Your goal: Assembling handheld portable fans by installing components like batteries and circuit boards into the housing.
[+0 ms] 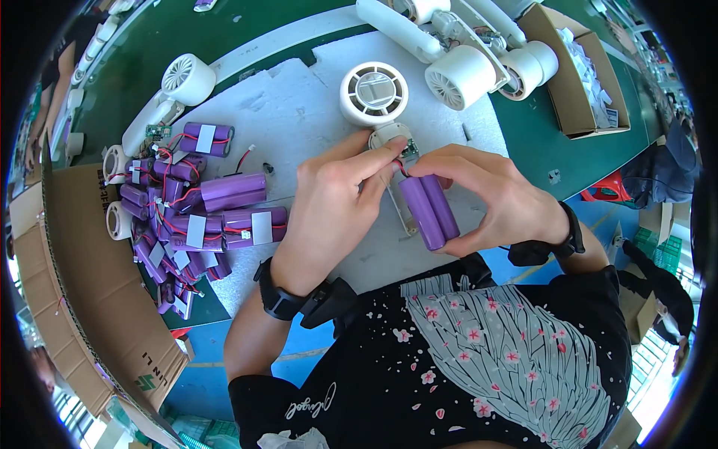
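Note:
A white handheld fan [374,93] lies on the pale work mat with its handle half open toward me, showing a small green circuit board [408,150]. My left hand [340,198] is closed at this board, thumb and index finger pinched on the short red wire lead [401,168]; the plug end is hidden by the fingertips. Over the handle, my right hand [505,198] grips a purple two-cell battery pack [430,212] between thumb and fingers, tilted. Its index fingertip reaches close to the wire and the board.
Left of my hands is a heap of purple battery packs [233,192] with red wires, beside a cardboard box [112,247]. More white fans [460,77] stand at the back right, near an open carton [580,82] of white parts. Another fan [188,79] lies back left.

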Available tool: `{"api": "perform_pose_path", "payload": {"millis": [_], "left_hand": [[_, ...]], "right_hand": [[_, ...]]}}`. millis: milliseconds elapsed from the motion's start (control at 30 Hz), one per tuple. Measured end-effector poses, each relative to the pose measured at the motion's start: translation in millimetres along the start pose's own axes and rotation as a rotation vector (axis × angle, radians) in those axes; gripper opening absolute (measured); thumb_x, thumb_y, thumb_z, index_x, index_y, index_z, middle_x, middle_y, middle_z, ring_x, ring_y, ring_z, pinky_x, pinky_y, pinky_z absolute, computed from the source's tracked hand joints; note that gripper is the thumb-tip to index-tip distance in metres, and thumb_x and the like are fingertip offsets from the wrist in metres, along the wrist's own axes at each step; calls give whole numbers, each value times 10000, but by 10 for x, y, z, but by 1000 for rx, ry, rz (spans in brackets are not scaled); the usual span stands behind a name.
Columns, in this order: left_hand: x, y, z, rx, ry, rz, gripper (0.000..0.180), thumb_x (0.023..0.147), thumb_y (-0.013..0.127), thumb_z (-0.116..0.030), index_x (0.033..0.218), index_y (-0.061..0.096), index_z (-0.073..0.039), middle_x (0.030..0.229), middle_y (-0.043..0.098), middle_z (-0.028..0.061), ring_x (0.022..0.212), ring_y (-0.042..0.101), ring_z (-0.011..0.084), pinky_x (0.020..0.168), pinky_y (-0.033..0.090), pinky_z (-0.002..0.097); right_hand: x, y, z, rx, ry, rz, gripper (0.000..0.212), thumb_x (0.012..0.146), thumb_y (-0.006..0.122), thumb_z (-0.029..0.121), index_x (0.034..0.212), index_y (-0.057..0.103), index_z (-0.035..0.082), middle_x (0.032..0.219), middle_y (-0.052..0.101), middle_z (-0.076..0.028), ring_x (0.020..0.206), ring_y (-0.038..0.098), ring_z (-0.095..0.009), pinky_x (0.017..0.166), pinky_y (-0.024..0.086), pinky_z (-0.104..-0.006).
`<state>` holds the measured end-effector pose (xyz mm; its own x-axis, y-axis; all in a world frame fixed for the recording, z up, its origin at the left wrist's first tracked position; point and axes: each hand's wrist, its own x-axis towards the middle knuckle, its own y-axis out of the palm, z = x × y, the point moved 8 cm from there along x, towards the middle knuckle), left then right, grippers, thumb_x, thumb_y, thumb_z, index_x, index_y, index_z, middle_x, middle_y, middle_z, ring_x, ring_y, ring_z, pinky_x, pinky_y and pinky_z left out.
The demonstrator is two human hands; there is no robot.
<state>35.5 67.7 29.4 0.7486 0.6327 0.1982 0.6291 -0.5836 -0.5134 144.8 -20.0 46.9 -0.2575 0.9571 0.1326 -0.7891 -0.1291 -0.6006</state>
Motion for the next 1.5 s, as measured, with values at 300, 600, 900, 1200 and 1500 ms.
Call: {"api": "perform_pose_path", "payload": {"millis": [300, 600, 900, 1200, 1500], "left_hand": [[6, -20, -19, 22, 15, 48, 291, 850, 644, 14, 1130, 695, -45, 1041, 653, 217, 837, 692, 309, 722, 538, 333], [9, -8, 1, 25, 7, 82, 296, 863, 639, 23, 1147, 690, -43, 1130, 665, 228, 891, 717, 288, 758, 556, 308], [12, -13, 21, 23, -26, 96, 295, 875, 638, 8, 1154, 693, -70, 1130, 666, 226, 895, 715, 306, 757, 557, 316], [11, -36, 29, -28, -19, 95, 320, 844, 657, 14, 1144, 703, -87, 1124, 662, 241, 903, 712, 316, 763, 557, 318], [26, -36, 105, -34, -29, 125, 382, 793, 710, -1, 1163, 697, -94, 1141, 663, 231, 907, 712, 283, 773, 553, 318]], "right_hand": [[30, 67, -2, -141, -91, -41, 678, 570, 871, 91, 1166, 554, 17, 1158, 602, -168, 1009, 617, -334, 850, 542, -382], [58, 73, -11, -119, -67, -16, 688, 566, 865, 67, 1177, 552, 18, 1170, 593, -173, 999, 617, -334, 851, 539, -393], [-29, 69, 101, -210, -46, -55, 580, 584, 847, 31, 1113, 614, -17, 1234, 550, -182, 955, 626, -301, 821, 559, -373], [13, 79, 116, -287, -56, -5, 535, 572, 844, 24, 1059, 631, -40, 1249, 533, -203, 900, 625, -268, 778, 575, -352], [62, 113, 114, -322, -32, 0, 552, 539, 853, 2, 1034, 611, -28, 1251, 516, -209, 860, 609, -267, 741, 583, -360]]}}
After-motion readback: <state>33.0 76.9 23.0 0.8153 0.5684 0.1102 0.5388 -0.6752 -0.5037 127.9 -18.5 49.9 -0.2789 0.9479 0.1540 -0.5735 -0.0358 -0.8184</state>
